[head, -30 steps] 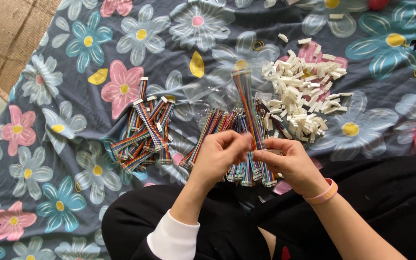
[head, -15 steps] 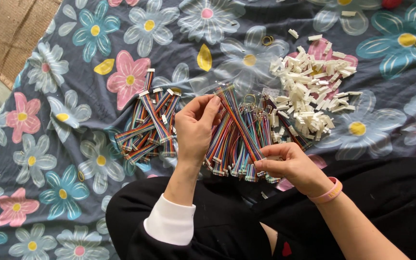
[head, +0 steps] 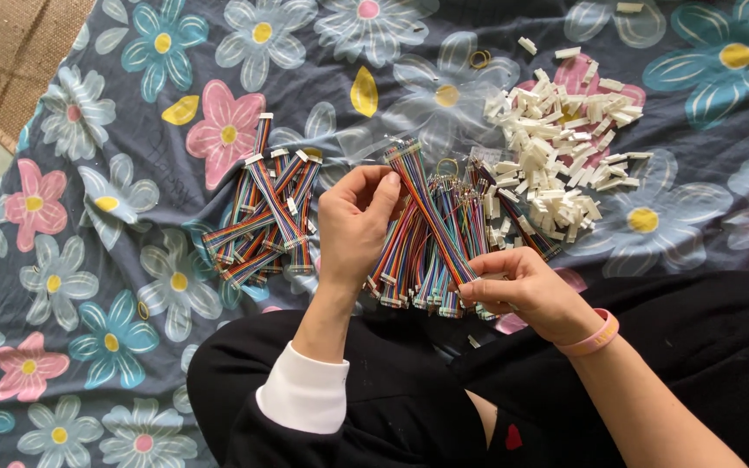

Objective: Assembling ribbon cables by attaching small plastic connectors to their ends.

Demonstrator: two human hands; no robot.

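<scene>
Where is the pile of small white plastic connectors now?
In the head view the pile of white connectors lies on the flowered cloth, upper right, just beyond the right hand and beside the loose ribbon cables.

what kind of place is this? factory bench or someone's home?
Likely a home floor, not a bench. The person sits cross-legged on a flowered sheet, with a woven mat beside it. Heaps of rainbow ribbon cables and white plastic connectors lie loose on the sheet.

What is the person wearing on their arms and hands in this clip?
The left hand is bare; its arm ends in a white cuff under a black sleeve. The right hand is also bare, with a pink wristband at the wrist and no sleeve on the forearm. No gloves or rings show.
</scene>
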